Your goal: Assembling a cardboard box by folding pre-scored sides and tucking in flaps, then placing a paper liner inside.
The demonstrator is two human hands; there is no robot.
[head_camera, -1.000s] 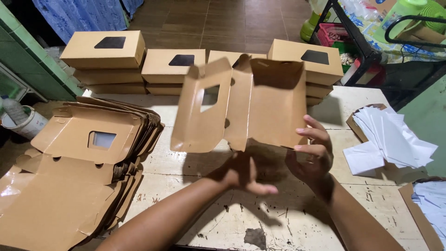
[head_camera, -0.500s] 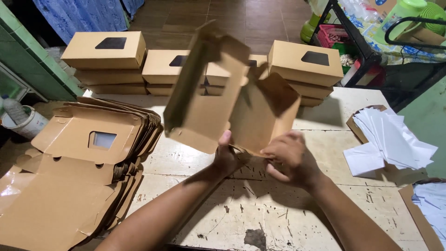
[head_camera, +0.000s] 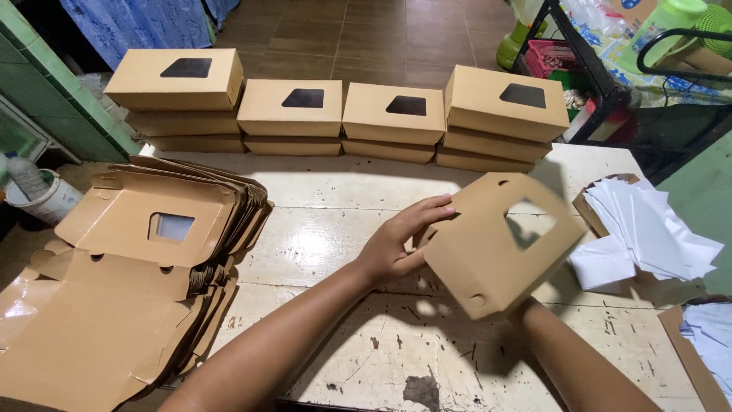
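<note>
- I held a folded brown box [head_camera: 492, 248] tilted above the tabletop [head_camera: 328, 229], its window cut-out turned up and to the right.
- My left hand [head_camera: 400, 244] pressed on the box's left edge, fingers [head_camera: 427, 210] spread flat over the top corner and thumb underneath, so it gripped the cardboard.
- My right hand was hidden behind the box; only the right forearm [head_camera: 572, 358] showed beneath it, so I could not tell how those fingers were set, though they seemed to carry the lower side.
- I judged the step in hand to be closing the box into shape: the walls looked up and the lid down.
- The next move, as I judged it, called for pressing the flaps fully home and keeping the corners square without creasing the window.
- To my left lay a stack of flat blanks [head_camera: 130, 290], unfolded, each with a window.
- Along the far edge stood finished boxes [head_camera: 351, 114] in four piles, side by side.
- At the right a heap of white sheets [head_camera: 648, 236] lay on a brown tray.
</note>
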